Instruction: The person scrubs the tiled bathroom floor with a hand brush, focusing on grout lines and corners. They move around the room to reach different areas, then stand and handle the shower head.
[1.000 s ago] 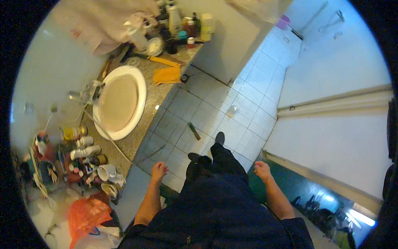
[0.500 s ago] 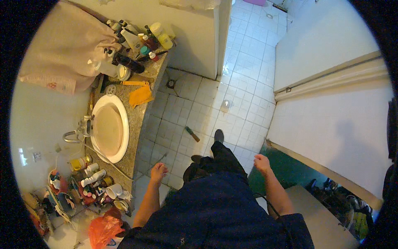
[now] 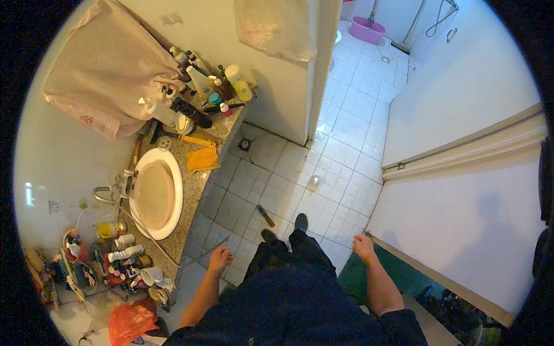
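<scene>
My left hand (image 3: 220, 259) hangs beside the counter's front edge, fingers loosely curled, holding nothing that I can see. Near it a thin grey hose (image 3: 154, 235) runs from the tap (image 3: 122, 183) over the counter edge and down; the hand looks apart from it. On the other side of my body my right hand (image 3: 363, 245) is curled too, with nothing visible in it, nearest the white door panel (image 3: 444, 230). A short tool (image 3: 265, 215), dark green with a brown end, lies on the tiles ahead of my feet.
The stone counter (image 3: 193, 230) on the left carries a white-rimmed basin (image 3: 180, 193), an orange cloth (image 3: 202, 160), bottles and cups. A red plastic bag (image 3: 131, 324) is at the lower left. A floor drain (image 3: 244, 144) lies ahead; beyond the doorway stands a purple tub (image 3: 367, 31).
The view has tilted up, so the far room's purple tub shows more fully. My feet are closer together, and both hands sit slightly lower in the picture, still curled.
</scene>
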Demonstrator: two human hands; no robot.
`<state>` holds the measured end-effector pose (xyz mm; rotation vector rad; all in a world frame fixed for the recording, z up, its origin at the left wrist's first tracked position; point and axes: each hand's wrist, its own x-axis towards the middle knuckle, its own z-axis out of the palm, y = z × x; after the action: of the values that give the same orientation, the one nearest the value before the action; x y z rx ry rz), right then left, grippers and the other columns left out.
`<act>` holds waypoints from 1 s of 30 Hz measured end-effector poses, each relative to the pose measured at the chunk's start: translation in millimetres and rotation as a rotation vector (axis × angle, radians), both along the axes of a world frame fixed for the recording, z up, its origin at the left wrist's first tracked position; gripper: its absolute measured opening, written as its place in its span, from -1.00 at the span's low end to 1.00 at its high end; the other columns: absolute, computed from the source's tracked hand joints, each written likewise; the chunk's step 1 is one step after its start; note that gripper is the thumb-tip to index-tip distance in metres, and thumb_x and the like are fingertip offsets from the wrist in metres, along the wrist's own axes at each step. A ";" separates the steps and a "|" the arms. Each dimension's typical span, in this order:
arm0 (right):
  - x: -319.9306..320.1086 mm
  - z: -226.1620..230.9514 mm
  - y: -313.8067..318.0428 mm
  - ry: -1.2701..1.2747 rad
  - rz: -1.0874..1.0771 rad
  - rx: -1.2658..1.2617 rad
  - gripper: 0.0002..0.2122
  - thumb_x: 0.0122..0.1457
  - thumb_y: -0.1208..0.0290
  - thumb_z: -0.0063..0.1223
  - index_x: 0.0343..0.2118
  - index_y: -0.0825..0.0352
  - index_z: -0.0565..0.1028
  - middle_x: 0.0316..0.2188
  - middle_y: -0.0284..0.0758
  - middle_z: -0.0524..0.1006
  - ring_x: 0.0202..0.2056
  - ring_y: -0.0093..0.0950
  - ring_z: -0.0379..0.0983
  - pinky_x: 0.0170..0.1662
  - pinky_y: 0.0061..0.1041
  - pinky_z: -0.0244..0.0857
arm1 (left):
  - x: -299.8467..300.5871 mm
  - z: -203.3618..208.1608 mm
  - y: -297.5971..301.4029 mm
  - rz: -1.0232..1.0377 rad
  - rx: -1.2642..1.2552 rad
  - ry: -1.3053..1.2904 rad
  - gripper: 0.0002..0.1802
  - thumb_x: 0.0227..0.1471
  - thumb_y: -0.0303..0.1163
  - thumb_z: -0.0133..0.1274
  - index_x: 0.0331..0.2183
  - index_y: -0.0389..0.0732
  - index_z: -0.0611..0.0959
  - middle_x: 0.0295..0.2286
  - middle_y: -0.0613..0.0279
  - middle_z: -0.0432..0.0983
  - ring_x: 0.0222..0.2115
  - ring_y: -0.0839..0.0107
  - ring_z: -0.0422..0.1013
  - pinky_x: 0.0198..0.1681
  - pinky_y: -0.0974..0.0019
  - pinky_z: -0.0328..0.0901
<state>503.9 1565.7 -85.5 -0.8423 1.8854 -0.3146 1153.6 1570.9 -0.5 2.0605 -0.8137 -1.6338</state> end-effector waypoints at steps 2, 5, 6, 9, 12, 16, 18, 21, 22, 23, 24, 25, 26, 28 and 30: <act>-4.8 -5.1 4.1 -0.020 -0.035 -0.021 -0.69 0.18 0.52 0.04 -0.01 0.41 0.52 -0.39 -0.27 0.60 -0.53 -0.48 0.51 -0.47 -0.43 0.40 | -12.6 5.8 -3.9 -0.023 -0.039 -0.051 -0.77 0.27 -0.24 0.03 -0.14 -0.18 0.56 -0.32 0.17 0.59 -0.38 0.43 0.51 -0.38 0.35 0.40; 7.2 4.4 -7.3 -0.065 -0.083 0.025 -0.69 0.19 0.49 0.04 -0.01 0.42 0.52 -0.41 -0.28 0.59 -0.53 -0.48 0.51 -0.47 -0.45 0.39 | -18.0 23.3 -14.3 0.052 0.016 -0.038 -0.75 0.28 -0.23 0.03 -0.13 -0.18 0.56 -0.32 0.17 0.58 -0.39 0.40 0.52 -0.37 0.36 0.40; 12.8 10.3 -10.1 -0.074 -0.090 0.040 -0.70 0.19 0.48 0.04 -0.01 0.43 0.52 -0.41 -0.28 0.59 -0.52 -0.48 0.51 -0.47 -0.45 0.39 | -17.0 27.8 -13.6 0.063 0.032 -0.031 -0.75 0.28 -0.24 0.02 -0.14 -0.19 0.57 -0.33 0.18 0.58 -0.38 0.40 0.52 -0.37 0.35 0.40; 8.2 10.2 -10.3 -0.090 -0.083 -0.022 -0.70 0.19 0.47 0.04 -0.03 0.43 0.52 -0.42 -0.30 0.58 -0.52 -0.49 0.50 -0.49 -0.47 0.37 | -14.5 19.5 -22.6 0.069 0.038 -0.002 -0.76 0.27 -0.25 0.01 -0.15 -0.21 0.57 -0.34 0.18 0.58 -0.38 0.41 0.52 -0.36 0.33 0.40; 36.7 26.1 -15.6 -0.148 -0.075 0.002 -0.70 0.19 0.46 0.06 -0.03 0.42 0.53 -0.43 -0.32 0.57 -0.53 -0.50 0.49 -0.50 -0.49 0.36 | 7.4 14.0 -17.6 0.052 0.027 -0.068 -0.76 0.25 -0.28 0.02 -0.17 -0.24 0.58 -0.36 0.19 0.58 -0.38 0.41 0.53 -0.36 0.29 0.41; 58.7 56.6 -12.7 -0.152 -0.105 0.084 -0.69 0.18 0.45 0.09 -0.02 0.41 0.53 -0.44 -0.34 0.56 -0.52 -0.52 0.49 -0.51 -0.54 0.36 | 14.8 17.1 -34.8 -0.009 -0.005 -0.133 -0.73 0.22 -0.28 0.05 -0.16 -0.27 0.58 -0.37 0.18 0.58 -0.39 0.39 0.54 -0.33 0.26 0.42; 58.2 56.0 -6.5 -0.184 -0.072 0.060 -0.70 0.18 0.45 0.09 -0.02 0.41 0.53 -0.45 -0.33 0.56 -0.52 -0.52 0.49 -0.51 -0.54 0.37 | 21.6 11.4 -39.3 -0.035 -0.058 -0.160 -0.72 0.21 -0.27 0.06 -0.15 -0.27 0.57 -0.37 0.16 0.59 -0.38 0.35 0.54 -0.30 0.24 0.43; 72.0 65.6 -11.0 -0.205 -0.106 0.100 -0.71 0.20 0.46 0.06 -0.02 0.40 0.53 -0.41 -0.32 0.57 -0.50 -0.53 0.50 -0.48 -0.54 0.40 | 36.0 -0.3 -41.1 -0.051 -0.179 -0.258 -0.71 0.19 -0.28 0.10 -0.13 -0.26 0.57 -0.36 0.09 0.60 -0.34 0.24 0.56 -0.24 0.18 0.43; 73.5 72.4 -10.0 -0.184 -0.092 0.097 -0.71 0.20 0.46 0.06 -0.03 0.40 0.53 -0.40 -0.32 0.57 -0.49 -0.53 0.50 -0.47 -0.54 0.41 | 33.1 -0.1 -48.6 -0.060 -0.216 -0.305 -0.71 0.18 -0.29 0.11 -0.13 -0.26 0.57 -0.35 0.06 0.60 -0.32 0.20 0.56 -0.22 0.16 0.43; 77.6 79.5 -10.1 -0.163 -0.081 0.093 -0.72 0.20 0.46 0.06 -0.03 0.39 0.53 -0.39 -0.31 0.58 -0.49 -0.53 0.50 -0.47 -0.54 0.42 | 30.6 3.0 -60.3 -0.073 -0.253 -0.352 -0.70 0.16 -0.30 0.12 -0.12 -0.26 0.57 -0.34 0.03 0.60 -0.29 0.16 0.56 -0.19 0.13 0.43; 90.9 89.3 -15.5 -0.203 -0.181 0.103 -0.76 0.21 0.47 0.08 -0.08 0.37 0.53 -0.38 -0.31 0.57 -0.47 -0.53 0.50 -0.47 -0.55 0.42 | 35.4 11.8 -66.2 -0.073 -0.295 -0.388 -0.70 0.15 -0.31 0.12 -0.12 -0.26 0.57 -0.30 0.01 0.60 -0.27 0.12 0.56 -0.18 0.11 0.43; 99.0 98.6 -16.9 -0.174 -0.157 0.107 -0.77 0.21 0.47 0.10 -0.08 0.37 0.53 -0.39 -0.32 0.57 -0.47 -0.53 0.50 -0.47 -0.55 0.42 | 38.7 18.1 -73.9 -0.080 -0.329 -0.413 -0.70 0.14 -0.33 0.13 -0.11 -0.25 0.57 -0.27 -0.01 0.59 -0.25 0.09 0.55 -0.16 0.09 0.43; 105.0 106.4 -18.0 -0.143 -0.139 0.108 -0.78 0.21 0.47 0.11 -0.09 0.37 0.53 -0.39 -0.32 0.57 -0.48 -0.53 0.50 -0.47 -0.55 0.42 | 40.3 23.7 -83.9 -0.094 -0.368 -0.434 -0.70 0.13 -0.34 0.13 -0.11 -0.25 0.57 -0.23 -0.03 0.59 -0.22 0.05 0.55 -0.14 0.06 0.43; 114.6 119.7 -21.6 -0.106 -0.119 0.108 -0.78 0.22 0.47 0.13 -0.09 0.36 0.53 -0.39 -0.32 0.56 -0.49 -0.53 0.49 -0.47 -0.56 0.41 | 40.2 42.7 -104.8 -0.074 -0.450 -0.484 -0.69 0.09 -0.40 0.15 -0.10 -0.24 0.57 -0.18 -0.04 0.56 -0.16 0.03 0.52 -0.09 0.06 0.41; 126.1 125.8 -24.2 -0.109 -0.103 0.111 -0.79 0.23 0.48 0.15 -0.09 0.36 0.52 -0.39 -0.33 0.56 -0.50 -0.53 0.49 -0.48 -0.56 0.40 | 52.4 43.2 -114.7 -0.082 -0.586 -0.580 -0.66 0.05 -0.44 0.17 -0.09 -0.23 0.57 -0.14 -0.05 0.54 -0.11 0.00 0.48 -0.04 0.05 0.39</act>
<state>630.0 1541.4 40.2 -0.6428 1.8295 -0.3100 1206.1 1456.2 42.8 2.0633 -1.3807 -0.6731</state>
